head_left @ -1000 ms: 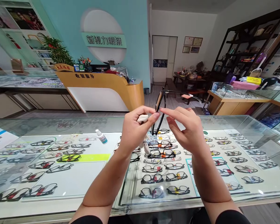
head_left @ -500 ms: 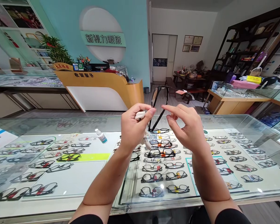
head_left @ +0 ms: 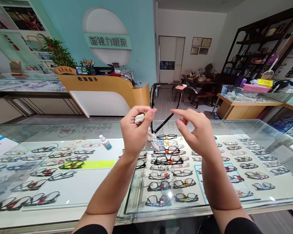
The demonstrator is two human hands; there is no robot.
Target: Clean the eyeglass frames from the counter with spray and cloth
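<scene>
My left hand [head_left: 135,130] is closed, with thumb and forefinger pinching a pair of black-framed eyeglasses [head_left: 164,123] above the glass counter. The frame front is seen nearly edge-on and the temples point to the right; the upper one carries a small pinkish tag [head_left: 181,87]. A crumpled white cloth [head_left: 139,119] is tucked in the same hand, and part of it hangs below. My right hand [head_left: 196,128] has thumb and forefinger apart, the other fingers curled. Its forefinger tip is at the lower temple; whether it touches I cannot tell.
Under the glass counter [head_left: 107,213] lie rows of eyeglasses [head_left: 169,160]. A small white spray bottle [head_left: 105,143] stands on the left of the counter. Beyond are a yellow and white cashier desk [head_left: 100,100], another display case [head_left: 249,97] and a dark shelf [head_left: 258,45].
My left hand has moved slightly left and turned the eyeglasses, so the front now shows edge-on and the temples spread to the right. The right hand has hardly moved.
</scene>
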